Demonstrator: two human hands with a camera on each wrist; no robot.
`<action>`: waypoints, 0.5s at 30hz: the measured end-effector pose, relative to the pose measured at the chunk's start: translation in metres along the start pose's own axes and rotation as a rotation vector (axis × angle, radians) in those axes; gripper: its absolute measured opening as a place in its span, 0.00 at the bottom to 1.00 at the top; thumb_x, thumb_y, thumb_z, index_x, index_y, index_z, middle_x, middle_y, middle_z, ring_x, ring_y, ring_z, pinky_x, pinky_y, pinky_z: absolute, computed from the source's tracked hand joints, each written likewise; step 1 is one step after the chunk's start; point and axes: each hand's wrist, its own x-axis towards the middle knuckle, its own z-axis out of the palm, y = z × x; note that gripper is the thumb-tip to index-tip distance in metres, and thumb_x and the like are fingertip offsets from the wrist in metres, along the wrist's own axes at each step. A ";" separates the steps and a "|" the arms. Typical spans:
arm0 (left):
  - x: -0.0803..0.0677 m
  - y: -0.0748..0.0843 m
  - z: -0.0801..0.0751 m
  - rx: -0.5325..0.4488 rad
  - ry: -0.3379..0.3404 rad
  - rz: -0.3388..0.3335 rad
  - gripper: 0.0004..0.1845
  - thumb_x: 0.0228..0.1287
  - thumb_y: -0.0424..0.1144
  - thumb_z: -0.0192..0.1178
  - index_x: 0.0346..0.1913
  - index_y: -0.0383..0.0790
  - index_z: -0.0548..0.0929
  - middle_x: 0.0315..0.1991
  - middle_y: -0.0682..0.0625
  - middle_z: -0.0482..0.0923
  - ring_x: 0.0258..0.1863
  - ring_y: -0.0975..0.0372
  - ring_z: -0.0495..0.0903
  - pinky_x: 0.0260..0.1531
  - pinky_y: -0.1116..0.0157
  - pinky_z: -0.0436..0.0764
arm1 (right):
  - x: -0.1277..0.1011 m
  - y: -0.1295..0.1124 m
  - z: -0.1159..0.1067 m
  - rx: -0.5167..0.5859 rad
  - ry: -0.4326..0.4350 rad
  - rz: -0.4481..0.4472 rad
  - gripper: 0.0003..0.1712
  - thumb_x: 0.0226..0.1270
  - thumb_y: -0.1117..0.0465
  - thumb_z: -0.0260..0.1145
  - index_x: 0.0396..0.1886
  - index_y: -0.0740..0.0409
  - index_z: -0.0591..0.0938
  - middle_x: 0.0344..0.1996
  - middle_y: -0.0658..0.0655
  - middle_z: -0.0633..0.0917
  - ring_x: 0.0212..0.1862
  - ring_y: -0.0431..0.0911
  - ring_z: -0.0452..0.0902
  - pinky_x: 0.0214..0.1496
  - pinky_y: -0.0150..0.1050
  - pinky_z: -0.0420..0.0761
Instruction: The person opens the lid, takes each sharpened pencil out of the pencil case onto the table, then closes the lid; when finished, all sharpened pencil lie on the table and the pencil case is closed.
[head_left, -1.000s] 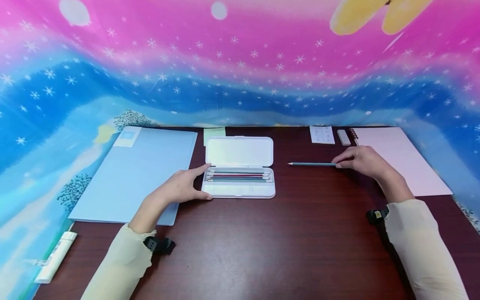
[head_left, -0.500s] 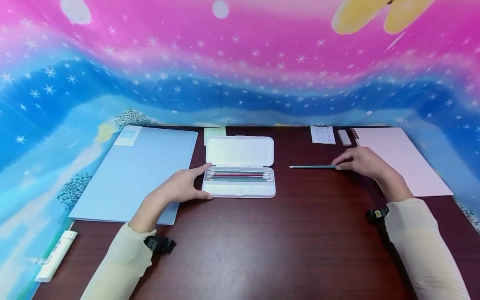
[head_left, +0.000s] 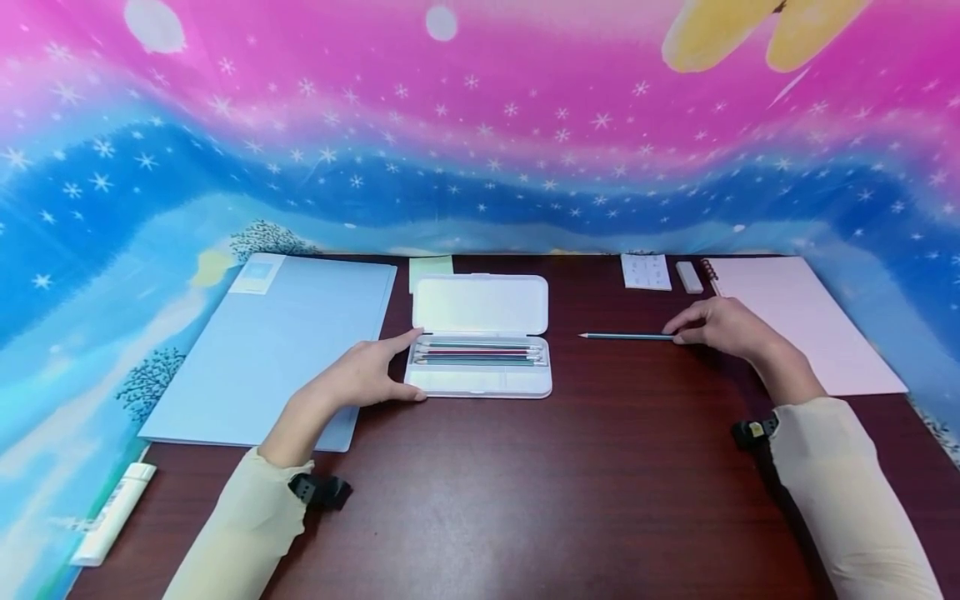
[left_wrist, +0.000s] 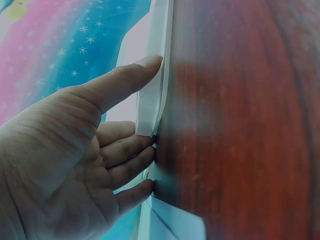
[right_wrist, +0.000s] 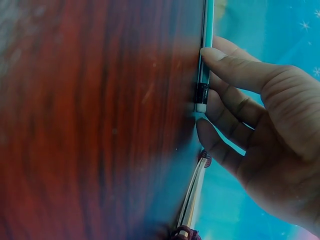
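A white pencil case [head_left: 480, 382] lies with its lid [head_left: 480, 305] tipped back, in the middle of the head view. Several pencils [head_left: 480, 353] lie side by side in its rear compartment. My left hand [head_left: 362, 372] grips the case's left end, thumb at the front corner and forefinger at the hinge corner. In the left wrist view the thumb [left_wrist: 122, 82] presses along the case's front side. Right of the case, my right hand [head_left: 723, 327] pinches a blue-green pencil [head_left: 626, 336] near its eraser end, the tip pointing left. Its white eraser and black band show in the right wrist view.
A light blue folder [head_left: 285, 333] lies at left, partly under the left forearm. Behind the case is a pale green paper [head_left: 431, 266]. A small printed sheet [head_left: 646, 272], an eraser [head_left: 689, 277] and a spiral notebook [head_left: 817, 325] sit back right; a white tube [head_left: 115, 515] lies front left.
The pencil in the right hand has come slightly down and nearer to me, then stayed about level. The left hand and the pencil case have not visibly moved.
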 end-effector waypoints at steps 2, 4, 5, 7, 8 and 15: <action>0.000 0.000 0.000 0.001 0.000 0.001 0.55 0.55 0.61 0.73 0.81 0.49 0.56 0.73 0.40 0.69 0.70 0.44 0.71 0.66 0.43 0.72 | -0.001 0.000 -0.001 -0.005 -0.004 -0.003 0.10 0.68 0.63 0.70 0.43 0.46 0.93 0.52 0.61 0.87 0.54 0.54 0.80 0.52 0.47 0.77; 0.000 0.001 0.000 0.000 -0.002 0.002 0.55 0.55 0.61 0.73 0.81 0.48 0.56 0.74 0.40 0.69 0.70 0.44 0.71 0.66 0.43 0.72 | -0.003 -0.002 -0.003 -0.012 -0.003 -0.007 0.11 0.68 0.63 0.69 0.44 0.46 0.92 0.52 0.61 0.87 0.54 0.55 0.80 0.53 0.49 0.77; -0.001 0.002 0.000 -0.002 -0.003 0.003 0.55 0.55 0.61 0.73 0.81 0.48 0.56 0.73 0.40 0.69 0.70 0.44 0.71 0.66 0.43 0.72 | -0.004 -0.003 -0.004 -0.013 0.001 -0.010 0.11 0.68 0.63 0.70 0.45 0.47 0.92 0.52 0.61 0.87 0.54 0.55 0.80 0.54 0.50 0.77; -0.001 0.003 -0.001 -0.006 -0.002 0.006 0.55 0.55 0.60 0.73 0.81 0.48 0.56 0.73 0.39 0.69 0.70 0.44 0.71 0.66 0.43 0.72 | -0.006 -0.008 -0.006 -0.026 0.017 -0.028 0.11 0.67 0.63 0.70 0.46 0.47 0.92 0.51 0.60 0.87 0.54 0.55 0.80 0.55 0.52 0.76; -0.001 0.003 -0.001 -0.010 -0.002 0.005 0.55 0.55 0.60 0.73 0.81 0.48 0.56 0.73 0.39 0.69 0.70 0.44 0.71 0.66 0.43 0.72 | -0.006 -0.011 -0.007 -0.029 0.026 -0.035 0.11 0.67 0.62 0.71 0.46 0.47 0.92 0.51 0.59 0.87 0.54 0.54 0.80 0.56 0.52 0.76; -0.002 0.002 -0.001 -0.010 0.003 0.005 0.55 0.55 0.60 0.73 0.81 0.48 0.56 0.73 0.39 0.70 0.70 0.44 0.71 0.65 0.43 0.72 | -0.003 -0.050 -0.011 -0.011 0.038 -0.127 0.12 0.70 0.60 0.69 0.51 0.48 0.90 0.52 0.57 0.88 0.56 0.54 0.81 0.56 0.54 0.77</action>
